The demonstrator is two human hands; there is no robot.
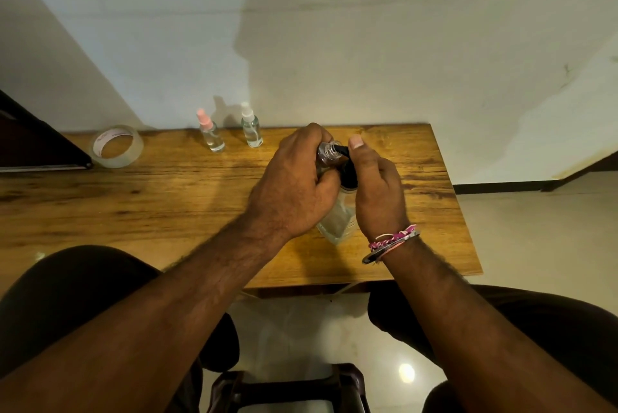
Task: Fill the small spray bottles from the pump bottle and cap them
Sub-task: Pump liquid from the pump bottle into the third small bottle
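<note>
My left hand (294, 185) grips an uncapped small clear spray bottle (327, 154), tilted with its threaded neck against the black nozzle of the pump bottle (338, 215). The pump bottle is clear with a black pump head and stands on the wooden table (167, 198). My right hand (374, 188) is curled around that pump head, thumb raised above the nozzle. Two capped small spray bottles stand at the table's far edge: one with a pink cap (210, 131) and one with a white cap (251, 126). Both hold clear liquid.
A roll of clear tape (117, 146) lies at the far left of the table beside a dark object (33, 145). A wall rises right behind the table. My knees and a dark stool (287, 389) are below the near edge.
</note>
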